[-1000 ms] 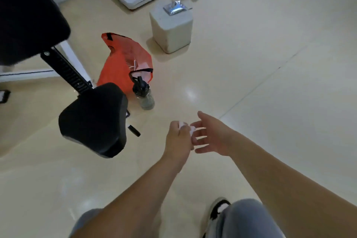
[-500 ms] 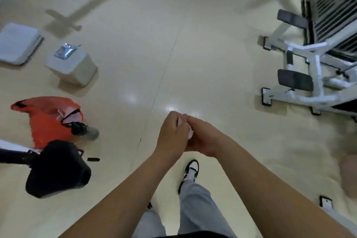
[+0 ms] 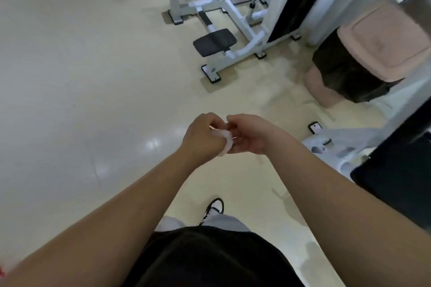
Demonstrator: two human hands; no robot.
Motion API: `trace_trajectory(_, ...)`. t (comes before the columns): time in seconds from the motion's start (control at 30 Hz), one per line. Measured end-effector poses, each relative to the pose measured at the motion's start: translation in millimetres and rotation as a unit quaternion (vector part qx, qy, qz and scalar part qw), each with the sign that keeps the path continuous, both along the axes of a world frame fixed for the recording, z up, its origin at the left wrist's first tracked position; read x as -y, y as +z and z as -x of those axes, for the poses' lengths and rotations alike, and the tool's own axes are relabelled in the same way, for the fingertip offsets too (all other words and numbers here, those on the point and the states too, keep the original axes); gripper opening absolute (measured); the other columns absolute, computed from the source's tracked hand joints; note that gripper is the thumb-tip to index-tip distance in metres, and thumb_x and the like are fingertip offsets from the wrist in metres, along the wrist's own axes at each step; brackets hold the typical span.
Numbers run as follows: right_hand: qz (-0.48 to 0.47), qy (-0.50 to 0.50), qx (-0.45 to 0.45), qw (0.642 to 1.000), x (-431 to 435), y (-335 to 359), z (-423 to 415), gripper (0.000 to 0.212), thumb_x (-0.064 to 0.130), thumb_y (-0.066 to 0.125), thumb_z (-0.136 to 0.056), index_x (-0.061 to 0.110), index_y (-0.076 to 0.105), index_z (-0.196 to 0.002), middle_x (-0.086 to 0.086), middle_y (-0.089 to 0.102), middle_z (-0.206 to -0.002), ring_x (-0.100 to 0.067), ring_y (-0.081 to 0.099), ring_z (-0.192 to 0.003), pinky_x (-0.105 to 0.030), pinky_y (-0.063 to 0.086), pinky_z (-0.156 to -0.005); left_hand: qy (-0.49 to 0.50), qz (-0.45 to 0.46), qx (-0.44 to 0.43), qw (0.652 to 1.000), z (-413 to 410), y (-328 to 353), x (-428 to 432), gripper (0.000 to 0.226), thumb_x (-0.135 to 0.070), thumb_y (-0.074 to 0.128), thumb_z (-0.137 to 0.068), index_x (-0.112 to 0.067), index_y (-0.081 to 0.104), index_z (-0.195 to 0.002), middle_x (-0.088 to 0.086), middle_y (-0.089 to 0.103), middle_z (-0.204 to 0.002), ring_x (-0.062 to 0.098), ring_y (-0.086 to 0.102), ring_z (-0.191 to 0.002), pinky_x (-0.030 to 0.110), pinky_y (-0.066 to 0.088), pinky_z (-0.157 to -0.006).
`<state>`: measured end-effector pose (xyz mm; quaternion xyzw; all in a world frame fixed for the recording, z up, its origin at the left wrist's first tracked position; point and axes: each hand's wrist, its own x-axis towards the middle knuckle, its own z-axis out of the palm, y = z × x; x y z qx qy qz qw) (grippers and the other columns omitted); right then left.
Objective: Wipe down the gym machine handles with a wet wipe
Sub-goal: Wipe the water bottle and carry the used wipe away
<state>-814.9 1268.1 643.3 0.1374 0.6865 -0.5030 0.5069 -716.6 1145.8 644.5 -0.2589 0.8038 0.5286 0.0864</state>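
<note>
A crumpled white wet wipe (image 3: 224,141) sits between my two hands, held out in front of me above the floor. My left hand (image 3: 202,135) is closed around it from the left. My right hand (image 3: 250,133) pinches it from the right with bent fingers. Most of the wipe is hidden by my fingers. A white gym machine (image 3: 235,14) with black pads stands ahead and to the right, well beyond my hands. Its handles are not clearly visible.
A pink bin with a black liner (image 3: 363,53) stands at the right. Another white machine frame (image 3: 345,142) and a black pad (image 3: 401,170) are close on my right. Open cream floor (image 3: 81,77) spreads to the left. My shoe (image 3: 215,208) is below my hands.
My view has swung right: the orange bag, bottle, block and black seat have left the frame, and the white machine and bin now fill the upper right. Both hands stay together on the wipe.
</note>
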Motion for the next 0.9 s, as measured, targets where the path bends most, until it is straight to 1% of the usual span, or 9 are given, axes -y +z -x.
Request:
trace_trajectory(0.07, -0.004, -0.053, 0.009, 0.999, -30.0, 4.0, 27.5, 0.033, 0.026, 0.050, -0.107, 0.000, 0.069, -0.100, -0.018, 0.073, -0.092, -0.034, 0.074, -0.081, -0.046, 0.065, -0.080, -0.030, 0.010, -0.007, 0.999, 35.7, -3.4, -18.5, 0.027, -0.033, 0.076, -0.081, -0.027, 0.063, -0.104, -0.009, 0.064, -0.107, 0.013, 0.066, -0.093, 0.033, 0.058, -0.074)
trace_trajectory(0.13, -0.002, -0.101, 0.011, 0.995, -53.1, 7.7, 52.1, 0.035, 0.026, 0.050, -0.107, -0.003, 0.069, -0.100, -0.018, 0.072, -0.092, -0.033, 0.073, -0.083, -0.043, 0.066, -0.075, -0.067, 0.010, -0.005, 0.998, 69.0, -2.6, -32.7, 0.026, -0.037, 0.076, -0.080, -0.027, 0.064, -0.101, -0.010, 0.067, -0.103, 0.014, 0.067, -0.091, 0.034, 0.057, -0.075)
trace_trajectory(0.27, 0.006, -0.178, 0.014, 0.984, -78.5, 7.5, 102.0, 0.037, 0.027, 0.052, -0.106, -0.004, 0.070, -0.099, -0.017, 0.071, -0.093, -0.032, 0.072, -0.084, -0.049, 0.064, -0.087, -0.134, 0.002, 0.007, 0.991, 139.1, 1.5, -49.0, 0.017, -0.037, 0.073, -0.081, -0.027, 0.065, -0.092, -0.008, 0.071, -0.094, 0.018, 0.069, -0.087, 0.034, 0.058, -0.074)
trace_trajectory(0.37, 0.014, -0.232, 0.008, 0.973, -88.4, 6.9, 145.2, 0.036, 0.030, 0.053, -0.105, -0.003, 0.069, -0.105, -0.021, 0.069, -0.099, -0.038, 0.071, -0.090, -0.048, 0.064, -0.085, -0.184, 0.004, 0.018, 0.983, 200.1, -0.1, -51.8, 0.020, -0.038, 0.072, -0.081, -0.025, 0.064, -0.093, -0.008, 0.071, -0.091, 0.016, 0.069, -0.083, 0.034, 0.058, -0.072)
trace_trajectory(0.47, 0.005, -0.307, -0.015, 0.952, -101.3, 9.4, 187.3, 0.033, 0.034, 0.055, -0.103, 0.004, 0.068, -0.100, -0.017, 0.065, -0.096, -0.035, 0.070, -0.085, -0.043, 0.061, -0.076, -0.242, -0.017, 0.020, 0.970, 261.9, -0.5, -59.3, 0.017, -0.032, 0.075, -0.084, -0.024, 0.063, -0.093, -0.010, 0.065, -0.088, 0.012, 0.061, -0.077, 0.031, 0.052, -0.067)
trace_trajectory(0.57, -0.009, -0.360, -0.038, 0.932, -120.1, 18.1, 220.1, 0.030, 0.033, 0.053, -0.104, 0.007, 0.068, -0.097, -0.013, 0.066, -0.087, -0.030, 0.066, -0.078, -0.039, 0.055, -0.071, -0.290, -0.047, 0.014, 0.956, 314.5, 4.9, -80.1, 0.012, -0.028, 0.072, -0.087, -0.025, 0.061, -0.090, -0.007, 0.062, -0.085, 0.016, 0.061, -0.076, 0.036, 0.054, -0.065)
trace_trajectory(0.63, -0.016, -0.394, -0.053, 0.918, -136.4, 26.2, 239.9, 0.027, 0.029, 0.053, -0.103, 0.007, 0.067, -0.097, -0.014, 0.067, -0.087, -0.029, 0.067, -0.077, -0.038, 0.055, -0.068, -0.322, -0.053, 0.011, 0.945, 345.6, 11.0, -97.6, 0.012, -0.027, 0.070, -0.088, -0.023, 0.059, -0.091, -0.001, 0.063, -0.087, 0.019, 0.062, -0.072, 0.036, 0.055, -0.062)
trace_trajectory(0.73, -0.027, -0.424, -0.072, 0.902, -167.7, 34.1, 273.6, 0.023, 0.024, 0.052, -0.102, 0.005, 0.065, -0.099, -0.014, 0.069, -0.083, -0.029, 0.069, -0.073, -0.036, 0.055, -0.064, -0.348, -0.065, 0.015, 0.935, 393.8, 17.3, -128.0, 0.015, -0.025, 0.069, -0.088, -0.019, 0.057, -0.095, 0.010, 0.067, -0.094, 0.023, 0.062, -0.065, 0.036, 0.056, -0.058)
trace_trajectory(0.9, -0.032, -0.447, -0.080, 0.890, -225.9, 33.4, 343.7, 0.023, 0.023, 0.050, -0.104, 0.004, 0.063, -0.107, -0.014, 0.066, -0.084, -0.029, 0.067, -0.071, -0.034, 0.056, -0.059, -0.355, -0.074, 0.017, 0.932, 471.9, 13.8, -191.7, 0.011, -0.020, 0.065, -0.093, -0.014, 0.056, -0.098, 0.012, 0.064, -0.094, 0.025, 0.062, -0.062, 0.038, 0.057, -0.057)
